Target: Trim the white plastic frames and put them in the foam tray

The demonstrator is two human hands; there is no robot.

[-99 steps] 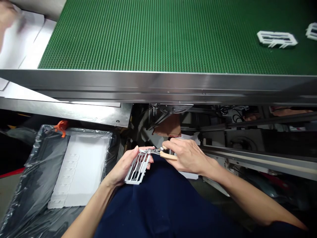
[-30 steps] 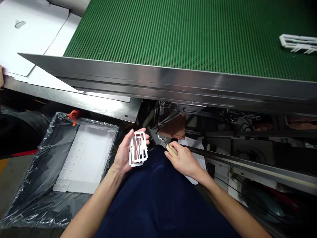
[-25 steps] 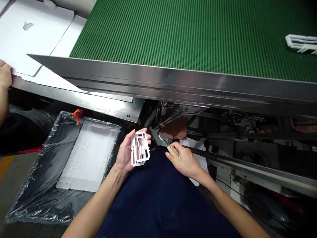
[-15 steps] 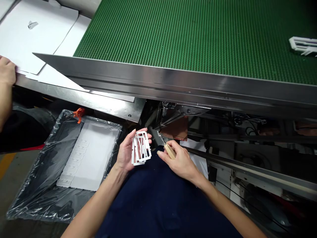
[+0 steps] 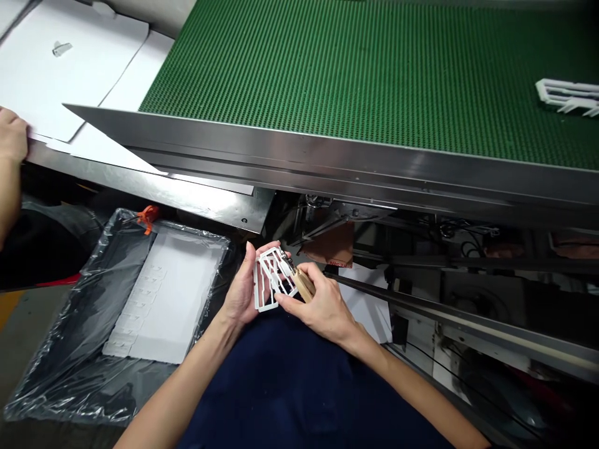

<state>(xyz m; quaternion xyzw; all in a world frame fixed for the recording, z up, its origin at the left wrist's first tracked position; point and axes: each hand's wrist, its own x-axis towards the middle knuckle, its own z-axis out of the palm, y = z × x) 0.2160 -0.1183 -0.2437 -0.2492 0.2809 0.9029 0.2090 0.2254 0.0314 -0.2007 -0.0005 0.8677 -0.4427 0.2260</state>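
My left hand [image 5: 243,290] is palm up and supports white plastic frames [image 5: 266,307], flat parts with slotted openings. Two overlap there, and the upper one is turned askew over the lower. My left thumb stands up beside them, with the fingers behind. My right hand [image 5: 322,305] is closed around a small wooden-handled tool [image 5: 304,285] with a thin metal tip. That tip lies against the right edge of the upper frame, while my right thumb touches its lower edge. What shape the tip has is too small to tell.
A green ribbed conveyor belt [image 5: 355,75] with a metal side rail [image 5: 299,146] runs ahead, bearing more white plastic parts [image 5: 568,96]. At left stands a plastic-lined bin [image 5: 60,349] holding white sheets and thin pieces. Another person's hand [image 5: 12,137] rests at the metal table [image 5: 210,209].
My right hand has moved left, bringing the tool's tip and thumb onto the frames. The upper frame has turned and shifted right over the lower. The conveyor parts appear slightly further left.
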